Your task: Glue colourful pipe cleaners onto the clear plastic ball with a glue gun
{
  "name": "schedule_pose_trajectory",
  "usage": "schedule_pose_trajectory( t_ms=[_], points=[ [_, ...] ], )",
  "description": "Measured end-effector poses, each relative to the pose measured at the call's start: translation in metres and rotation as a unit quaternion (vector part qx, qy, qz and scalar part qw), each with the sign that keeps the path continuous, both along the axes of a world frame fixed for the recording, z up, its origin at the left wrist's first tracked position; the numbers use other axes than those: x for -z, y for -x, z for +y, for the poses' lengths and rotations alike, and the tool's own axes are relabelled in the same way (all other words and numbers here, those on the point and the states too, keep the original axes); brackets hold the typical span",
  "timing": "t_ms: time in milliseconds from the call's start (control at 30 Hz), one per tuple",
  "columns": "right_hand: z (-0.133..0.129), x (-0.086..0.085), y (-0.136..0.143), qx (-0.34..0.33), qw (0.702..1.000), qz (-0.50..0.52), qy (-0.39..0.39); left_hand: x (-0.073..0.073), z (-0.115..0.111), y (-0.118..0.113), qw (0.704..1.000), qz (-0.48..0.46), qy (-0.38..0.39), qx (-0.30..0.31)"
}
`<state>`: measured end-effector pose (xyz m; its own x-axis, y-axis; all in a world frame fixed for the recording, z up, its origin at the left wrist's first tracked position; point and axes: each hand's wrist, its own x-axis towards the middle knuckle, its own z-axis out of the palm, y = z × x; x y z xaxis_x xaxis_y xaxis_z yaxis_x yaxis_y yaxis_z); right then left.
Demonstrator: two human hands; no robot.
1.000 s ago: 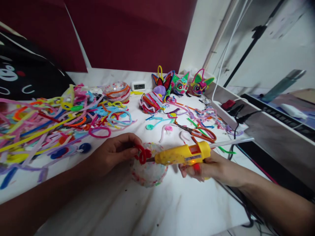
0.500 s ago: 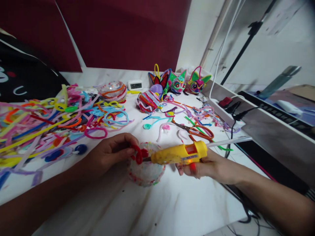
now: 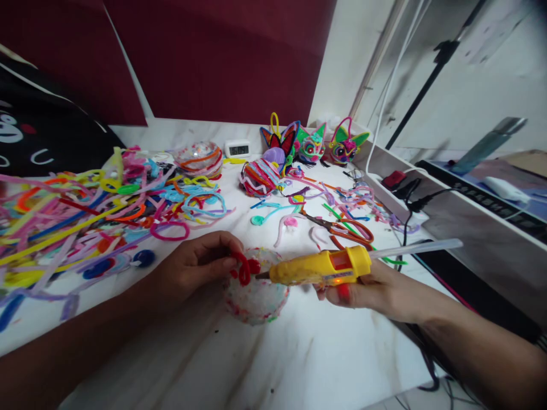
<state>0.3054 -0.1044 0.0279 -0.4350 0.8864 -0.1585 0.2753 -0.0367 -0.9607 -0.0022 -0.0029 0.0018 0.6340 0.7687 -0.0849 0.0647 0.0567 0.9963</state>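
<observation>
Glue gun (image 3: 320, 267) withdrew; left fingers (image 3: 223, 241) pinch red loop (image 3: 247, 269).

- From my end, the glue gun (image 3: 316, 269) looks like hard, smooth yellow plastic, its tip (image 3: 264, 275) dark metal
- I read the glue stick (image 3: 419, 247) behind it as smooth, translucent plastic
- The red loop (image 3: 247, 273) comes across to me as fuzzy and matt
- I see the bowl (image 3: 256, 299) as see-through and rough, flecked with coloured bits
- The scissors (image 3: 332, 226) show me metal blades and smooth orange handles
- I make out a smooth, marble-patterned surface (image 3: 256, 364), softly glossy
- The black bag (image 3: 55, 128) looks like matt cloth to me
</observation>
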Motion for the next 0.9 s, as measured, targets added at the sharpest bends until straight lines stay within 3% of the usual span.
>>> schedule_pose_trajectory(
  t_ms=[133, 400, 900],
  points=[
    [-0.001, -0.003, 0.000, -0.002, 1.000, -0.026, -0.017, 0.001, 0.001, 0.000, 1.000, -0.004, 0.006, 0.014],
    [0.000, -0.007, -0.004, 0.011, 0.997, -0.063, -0.037, 0.019, 0.005, 0.005, 0.999, -0.039, -0.003, 0.014],
    [0.000, -0.009, 0.000, -0.010, 0.997, -0.070, -0.040, 0.007, 0.003, 0.000, 1.000, -0.023, -0.010, 0.010]
  ],
)
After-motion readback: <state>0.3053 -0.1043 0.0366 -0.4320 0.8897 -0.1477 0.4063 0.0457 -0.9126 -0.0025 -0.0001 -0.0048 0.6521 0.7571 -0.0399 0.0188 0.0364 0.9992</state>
